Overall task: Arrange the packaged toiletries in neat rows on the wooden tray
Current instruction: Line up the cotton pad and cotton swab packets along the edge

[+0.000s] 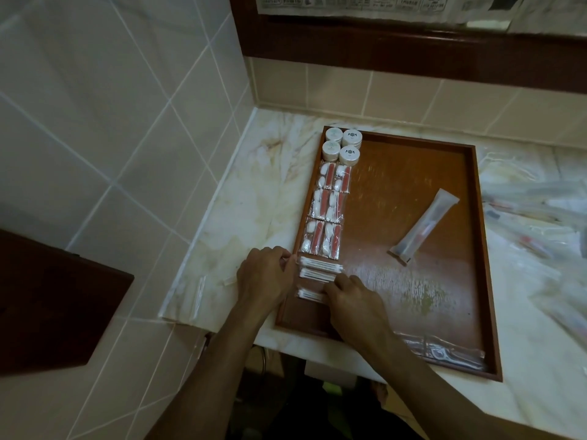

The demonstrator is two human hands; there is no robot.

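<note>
Two bare hands work at the near left corner of the wooden tray (482, 249), which lies on a marble counter (241, 217). In the near right corner of the tray lies a flat clear packet (444, 354), partly under the right forearm; its content I cannot tell. The left hand (265, 277) rests over the left rim of the tray, fingers curled and close together, the tips touching the left ends of the cotton swab packets (319, 274). The right hand (352, 296) lies on the tray floor with curled fingers pressing the right ends of the same packets — three packets, one behind the other, lying crosswise. Beyond them stand two columns of sachets (327, 211) with red and white content, three in each column, along the left rim. Farther, in the far left corner, four small round white-lidded jars (343, 147) form a square, touching each other. One long clear toothbrush packet (424, 227) lies diagonally on the bare tray floor, well apart from the rows. At the right, on the counter, lies a blurred heap of more clear packets (540, 217).
</note>
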